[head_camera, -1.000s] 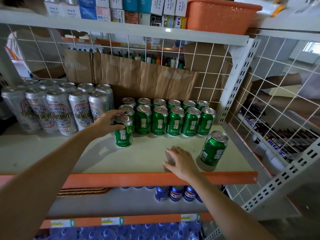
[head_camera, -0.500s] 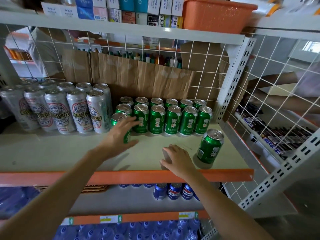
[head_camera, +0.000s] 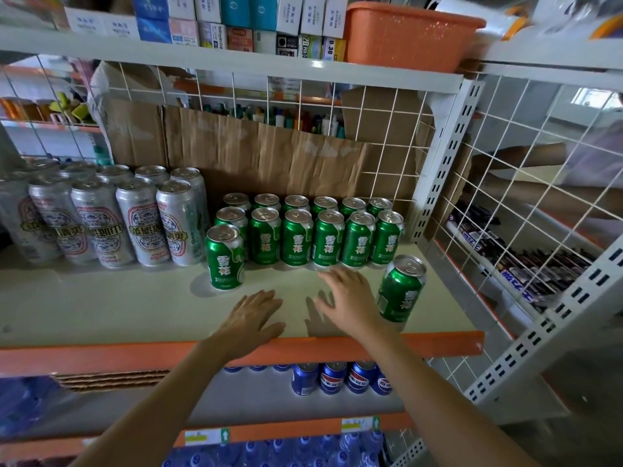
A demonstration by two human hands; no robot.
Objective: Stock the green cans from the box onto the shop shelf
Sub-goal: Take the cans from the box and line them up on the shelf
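Note:
Two rows of green cans stand at the back of the shop shelf. One green can stands alone in front of the rows' left end. Another single green can stands near the front right. My left hand hovers flat and empty over the shelf's front edge, fingers straight. My right hand is spread open just left of the right-hand can, holding nothing. No box is in view.
Tall silver cans fill the shelf's left side. Cardboard lines the wire back. An orange basket and small boxes sit on the shelf above. Blue cans stand on the shelf below. A wire side panel closes the right.
My left hand let go of the left green can and drew back to the shelf's front edge. My right hand lifted off the shelf edge and moved forward, fingers spread.

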